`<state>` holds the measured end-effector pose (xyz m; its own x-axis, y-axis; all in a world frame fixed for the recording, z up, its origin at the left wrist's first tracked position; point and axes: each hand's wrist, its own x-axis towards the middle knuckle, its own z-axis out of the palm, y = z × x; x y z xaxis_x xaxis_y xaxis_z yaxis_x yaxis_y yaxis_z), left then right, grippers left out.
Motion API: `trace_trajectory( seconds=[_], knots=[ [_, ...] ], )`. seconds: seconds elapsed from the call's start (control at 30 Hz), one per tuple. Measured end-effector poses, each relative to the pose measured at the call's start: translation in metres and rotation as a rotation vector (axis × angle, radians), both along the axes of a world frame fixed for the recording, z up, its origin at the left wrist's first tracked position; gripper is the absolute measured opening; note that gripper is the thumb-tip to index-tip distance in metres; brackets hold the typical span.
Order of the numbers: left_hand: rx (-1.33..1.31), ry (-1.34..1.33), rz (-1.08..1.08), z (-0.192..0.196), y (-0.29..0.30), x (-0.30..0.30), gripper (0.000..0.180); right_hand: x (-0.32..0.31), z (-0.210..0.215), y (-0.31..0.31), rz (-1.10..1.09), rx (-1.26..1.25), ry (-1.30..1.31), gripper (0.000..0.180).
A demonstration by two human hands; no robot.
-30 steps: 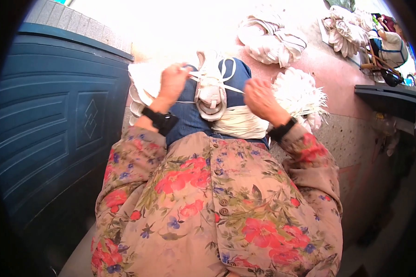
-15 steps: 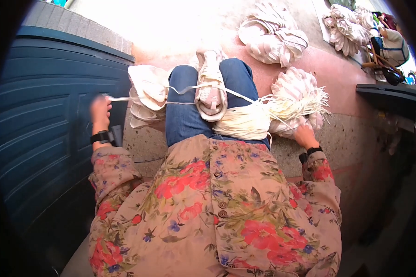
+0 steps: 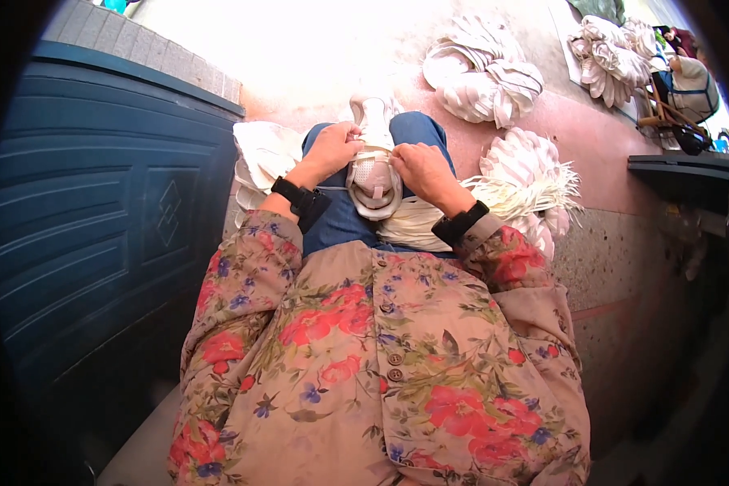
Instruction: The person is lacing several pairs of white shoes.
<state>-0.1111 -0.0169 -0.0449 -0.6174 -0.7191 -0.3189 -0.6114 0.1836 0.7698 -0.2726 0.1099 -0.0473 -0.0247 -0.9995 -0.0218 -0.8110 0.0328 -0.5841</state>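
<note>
A white and pale pink sneaker (image 3: pixel 376 176) rests between my knees, its heel end toward me. At its left edge, my left hand (image 3: pixel 332 152) is closed, fingertips pinching a white shoelace (image 3: pixel 373 151) by the eyelets. My right hand (image 3: pixel 426 171) is closed too, at the sneaker's right edge, its thumb and fingers gripping the lace where it crosses the shoe. The exact pinch points are partly hidden by the fingers. A bundle of cream shoelaces (image 3: pixel 413 224) lies over my right thigh, under my right forearm, its loose ends (image 3: pixel 555 190) spreading out to the right.
More white shoe pieces (image 3: pixel 266 150) are stacked beside my left leg. Pinkish shoe bunches lie to the right (image 3: pixel 520 154) and ahead (image 3: pixel 488 73), with another pile (image 3: pixel 611 57) at far right. A dark blue panelled door (image 3: pixel 113 170) stands close on my left; a dark ledge (image 3: pixel 680 170) juts at right.
Both hands have come in from far left and far right to meet at the sneaker. The lace that was stretched out to the left is now drawn in close to the shoe.
</note>
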Motion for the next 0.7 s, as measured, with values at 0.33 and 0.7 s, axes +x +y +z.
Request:
trace_trajectory(
  seconds=[0.33,0.7],
  knots=[
    [-0.670,0.092,-0.152,0.005,0.016,0.005,0.012,0.008,0.004,0.003,-0.134,0.005,-0.119,0.030],
    [-0.743,0.129,-0.031,-0.006,0.024,0.013,0.008,0.013,-0.004,0.010,-0.114,-0.070,-0.074,0.023]
  ],
)
